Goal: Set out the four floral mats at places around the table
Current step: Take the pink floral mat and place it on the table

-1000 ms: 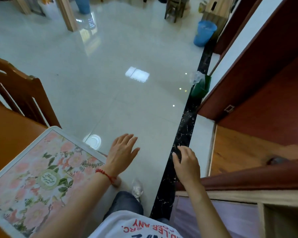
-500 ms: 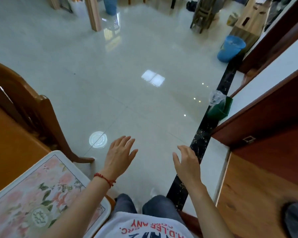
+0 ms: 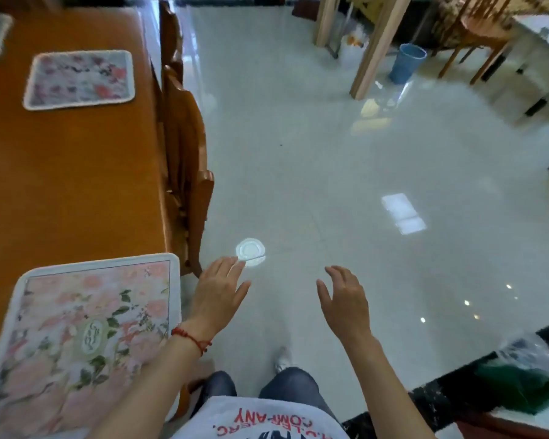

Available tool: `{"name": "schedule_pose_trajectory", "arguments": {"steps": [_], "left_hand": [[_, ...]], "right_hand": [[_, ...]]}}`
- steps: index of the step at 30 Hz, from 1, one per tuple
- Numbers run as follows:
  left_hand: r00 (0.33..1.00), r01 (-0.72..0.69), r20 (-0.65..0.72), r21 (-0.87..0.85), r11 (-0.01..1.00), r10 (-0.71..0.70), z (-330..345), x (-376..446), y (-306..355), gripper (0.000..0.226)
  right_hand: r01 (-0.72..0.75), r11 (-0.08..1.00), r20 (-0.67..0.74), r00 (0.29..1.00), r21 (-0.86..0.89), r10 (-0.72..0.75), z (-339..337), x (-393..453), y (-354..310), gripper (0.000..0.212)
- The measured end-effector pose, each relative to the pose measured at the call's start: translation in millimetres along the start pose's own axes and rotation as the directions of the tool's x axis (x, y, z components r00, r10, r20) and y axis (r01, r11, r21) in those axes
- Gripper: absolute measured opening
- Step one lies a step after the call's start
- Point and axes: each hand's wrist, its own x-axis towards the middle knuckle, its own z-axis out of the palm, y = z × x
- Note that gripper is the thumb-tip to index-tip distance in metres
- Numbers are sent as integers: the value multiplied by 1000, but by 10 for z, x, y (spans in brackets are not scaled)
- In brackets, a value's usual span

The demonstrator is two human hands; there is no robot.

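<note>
While both hands [image 3: 217, 296] hang empty, nearest mat [image 3: 83, 337] lies leftward (untouched).

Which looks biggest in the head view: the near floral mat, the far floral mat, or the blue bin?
1. Near floral mat, largest.
2. Far floral mat.
3. Blue bin, smallest.
The near mat's closeness to the camera exaggerates it; both mats may really match.

One view only — a wide-angle camera on the person's head, looking forward and steeply down. It stands off the near right corner of the tabletop [image 3: 70, 185], which fills the left side and runs away toward the top edge. Right of the tabletop, glossy floor [image 3: 362, 172] takes most of the picture. Nearest the lens — beneath it, beside the tabletop's near corner — are the wearer's shirt [image 3: 260, 419] and knees.
</note>
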Motion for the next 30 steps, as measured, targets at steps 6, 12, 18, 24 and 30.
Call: {"name": "schedule_pose_trajectory", "arguments": {"steps": [6,12,18,24,30], "left_hand": [[928,361,-100,8,932,-359,-121,-147,-28,34],[776,617,-170,-1,787,-608,-264,-622,-96,44],[585,799,-239,7,601,-775,-398,-1191,-144,46],[445,887,-235,-18,461,-864,-440,-1635,-280,49],[316,941,-206,-54,333,-926,-525,-1862,-458,47]], "right_hand": [[284,959,97,954,28,-285,66,567,-114,32],[570,821,177,805,34,-566,228,786,-476,31],[739,669,300,621,85,-724,396,700,-1086,32],[845,522,306,469,116,-828,552,477,-1643,31],[857,484,370,398,176,-840,764,420,-1950,39]]}}
